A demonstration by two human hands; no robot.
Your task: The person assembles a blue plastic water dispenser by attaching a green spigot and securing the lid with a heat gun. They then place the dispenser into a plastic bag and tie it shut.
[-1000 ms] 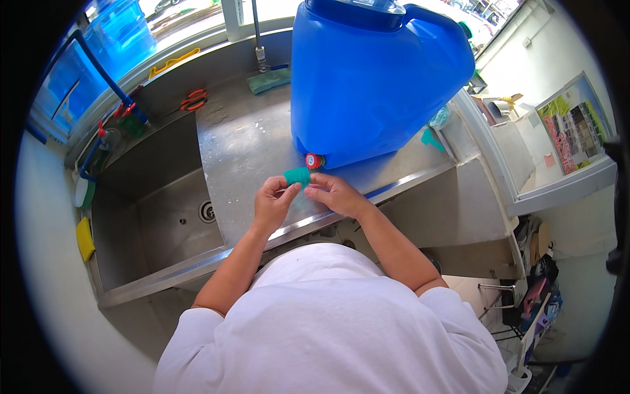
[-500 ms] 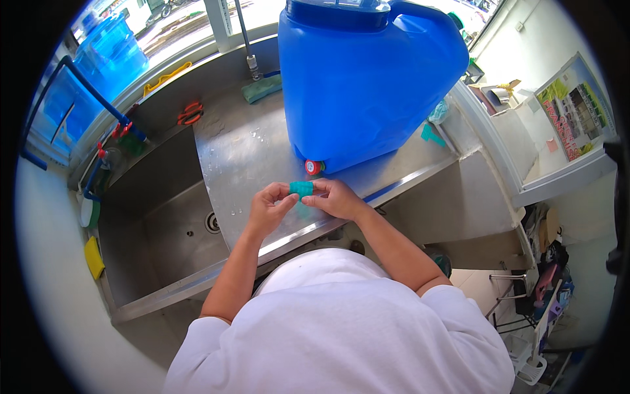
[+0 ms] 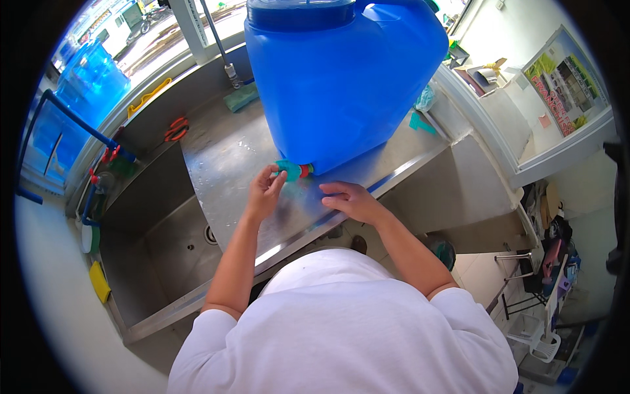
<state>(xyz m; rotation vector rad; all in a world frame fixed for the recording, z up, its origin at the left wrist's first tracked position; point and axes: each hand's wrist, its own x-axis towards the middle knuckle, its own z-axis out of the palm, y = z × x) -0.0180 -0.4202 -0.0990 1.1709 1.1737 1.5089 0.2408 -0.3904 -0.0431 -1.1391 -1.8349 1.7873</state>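
A large blue water container [image 3: 341, 98] stands on the steel counter [image 3: 226, 164]. Low on its near side is a spout with a red cap [image 3: 304, 171]. My left hand [image 3: 264, 195] pinches a short teal plastic sleeve [image 3: 284, 170] and holds it at this cap, seemingly touching it; how far it covers the cap is hard to tell. To the right of the spout, my right hand [image 3: 354, 202] holds nothing, its fingers stretched out and a little apart, just off the container's lower edge.
The steel sink [image 3: 177, 230] lies to my left, with red-handled scissors [image 3: 176, 129] beyond its edge. A folded teal bundle [image 3: 241, 97] rests behind, near an upright pipe. Teal strips [image 3: 421, 123] lie right of the container. A yellow sponge [image 3: 100, 282] hangs at far left.
The teal sleeve, held between both hands earlier, has moved forward and left to the red cap in my left hand. My right hand has let go of it and shifted right.
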